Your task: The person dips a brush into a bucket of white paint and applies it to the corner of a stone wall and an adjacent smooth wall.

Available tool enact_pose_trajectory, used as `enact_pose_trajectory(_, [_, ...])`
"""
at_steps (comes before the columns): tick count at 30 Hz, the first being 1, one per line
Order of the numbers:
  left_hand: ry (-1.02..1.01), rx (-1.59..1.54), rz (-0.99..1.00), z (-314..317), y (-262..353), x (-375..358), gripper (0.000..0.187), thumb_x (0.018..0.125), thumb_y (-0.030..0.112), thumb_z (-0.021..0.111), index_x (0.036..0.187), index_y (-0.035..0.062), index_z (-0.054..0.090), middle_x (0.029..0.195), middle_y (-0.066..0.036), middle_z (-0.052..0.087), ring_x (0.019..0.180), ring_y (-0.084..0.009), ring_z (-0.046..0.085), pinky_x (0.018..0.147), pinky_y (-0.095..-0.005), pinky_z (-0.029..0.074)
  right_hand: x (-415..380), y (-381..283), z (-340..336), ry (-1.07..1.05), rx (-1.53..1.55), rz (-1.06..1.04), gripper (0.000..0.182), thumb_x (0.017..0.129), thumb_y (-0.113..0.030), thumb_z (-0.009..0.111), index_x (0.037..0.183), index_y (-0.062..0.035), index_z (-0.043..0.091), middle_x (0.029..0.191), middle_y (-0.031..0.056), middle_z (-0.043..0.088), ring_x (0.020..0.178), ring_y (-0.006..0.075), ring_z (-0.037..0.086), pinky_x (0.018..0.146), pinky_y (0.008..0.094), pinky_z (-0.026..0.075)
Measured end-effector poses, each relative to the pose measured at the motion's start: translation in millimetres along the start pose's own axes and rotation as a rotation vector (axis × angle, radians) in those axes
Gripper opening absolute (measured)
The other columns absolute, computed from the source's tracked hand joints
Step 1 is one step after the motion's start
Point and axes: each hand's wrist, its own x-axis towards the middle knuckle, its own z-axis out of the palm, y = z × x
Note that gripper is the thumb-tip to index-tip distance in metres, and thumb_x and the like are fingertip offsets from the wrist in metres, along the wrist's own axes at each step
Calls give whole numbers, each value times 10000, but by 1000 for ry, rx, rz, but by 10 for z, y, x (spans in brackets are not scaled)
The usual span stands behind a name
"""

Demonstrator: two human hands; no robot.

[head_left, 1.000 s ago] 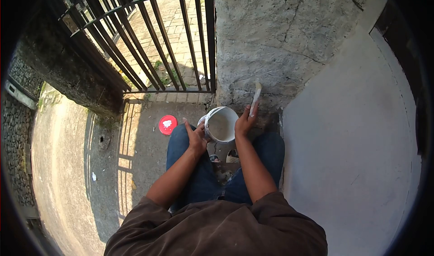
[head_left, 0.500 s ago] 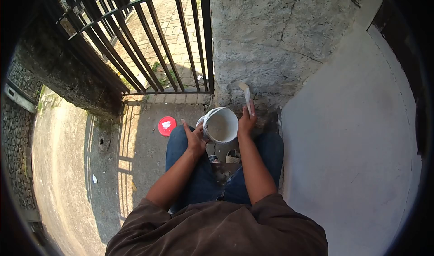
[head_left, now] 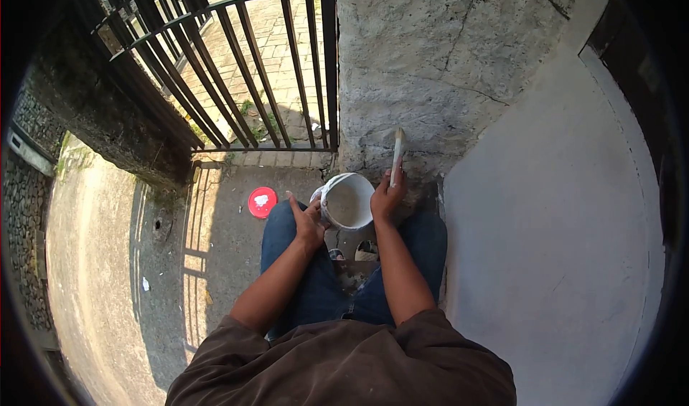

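Between my knees, my left hand (head_left: 310,221) grips the left side of a white paint bucket (head_left: 349,200), its thumb pointing up and away from the rim. The bucket is tipped toward me, so its pale inside shows, and whitish smears coat its outer edge. My right hand (head_left: 388,196) is closed around the handle of a paintbrush (head_left: 397,156), just right of the bucket. White paint covers much of the brush, and its bristle end points up at the rough wall (head_left: 430,69), overlapping its lower part in this view.
A red lid (head_left: 263,202) with a white blob lies on the concrete floor left of my knee. Ahead on the left stands a dark metal gate (head_left: 265,69) beside a dark pillar (head_left: 122,119). A smooth pale wall (head_left: 552,212) rises close on my right.
The brush in my right hand has turned, its bristle end swinging from leaning left to nearly upright. My left hand keeps its hold on the bucket. The whole view has shifted slightly.
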Motion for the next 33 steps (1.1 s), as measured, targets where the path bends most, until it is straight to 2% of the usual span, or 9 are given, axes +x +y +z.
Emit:
enact_pose_trajectory(6, [-16, 24, 6, 65, 3, -41, 1293, 794, 1020, 71, 1598, 71, 426, 1629, -97, 459, 1553, -334, 276, 1207, -698, -26, -51, 376, -74, -156, -259, 155, 539, 991, -51, 539, 1530, -58, 511, 1215, 244, 650, 1096, 443, 621, 941, 525, 462])
enact_pose_trajectory(9, [-5, 61, 3, 69, 31, -40, 1296, 806, 1010, 79, 1630, 45, 344, 1618, -134, 463, 1532, -336, 332, 1231, -674, 55, -83, 241, -21, -157, -302, 194, 510, 997, -43, 536, 1506, -66, 544, 1226, 244, 651, 1111, 457, 625, 930, 509, 482])
enact_pose_trajectory(14, [1, -9, 4, 24, 5, -23, 1312, 795, 1023, 97, 1623, 38, 353, 1644, -135, 426, 1555, -340, 274, 1214, -694, -4, 32, -236, -159, -166, -285, -139, 597, 959, -27, 568, 1548, -106, 507, 1104, 153, 622, 1043, 365, 624, 916, 511, 428])
enact_pose_trajectory(18, [-11, -5, 7, 41, 8, -30, 1315, 793, 1025, 98, 1624, 38, 352, 1646, -133, 424, 1556, -340, 273, 1213, -695, 0, -57, 326, -60, -186, -313, 67, 606, 959, -36, 574, 1555, -111, 500, 1101, 150, 614, 1044, 369, 614, 908, 519, 435])
enact_pose_trajectory(21, [21, 3, -4, 40, 4, -10, 1287, 810, 1007, 83, 1623, 51, 365, 1619, -135, 460, 1525, -343, 345, 1235, -660, 70, -117, 459, -2, -217, -443, 186, 593, 985, -62, 569, 1570, -85, 470, 1175, 198, 655, 1099, 409, 640, 947, 521, 469])
enact_pose_trajectory(24, [-30, -64, -12, -31, -10, 1, 1296, 805, 1014, 83, 1621, 49, 367, 1656, -125, 411, 1560, -344, 262, 1210, -698, -13, -156, 493, 82, -150, -123, 246, 538, 1008, -114, 589, 1536, -47, 505, 1295, 286, 658, 1183, 442, 649, 989, 488, 504])
enact_pose_trajectory(28, [31, -4, 37, 38, -7, -29, 1296, 801, 1016, 69, 1620, 59, 375, 1649, -123, 423, 1555, -345, 273, 1217, -685, 12, 234, -64, -391, -299, -68, 341, 401, 1003, -214, 653, 1350, -15, 677, 1246, 297, 696, 1163, 431, 679, 972, 455, 534])
enact_pose_trajectory(31, [76, -15, 81, 58, -29, -9, 1300, 798, 1017, 59, 1620, 61, 375, 1644, -117, 432, 1549, -340, 287, 1221, -670, 39, 525, -430, -807, -943, -237, 164, 285, 917, -236, 730, 1118, -42, 788, 1042, 226, 756, 1001, 392, 728, 887, 470, 566])
enact_pose_trajectory(33, [108, -17, 110, 35, -29, -36, 1300, 798, 1016, 55, 1618, 60, 377, 1640, -114, 438, 1544, -335, 298, 1223, -661, 58, 311, -253, -693, -1035, -328, 82, 279, 901, -226, 734, 1105, -44, 788, 1022, 227, 755, 987, 390, 729, 882, 472, 569])
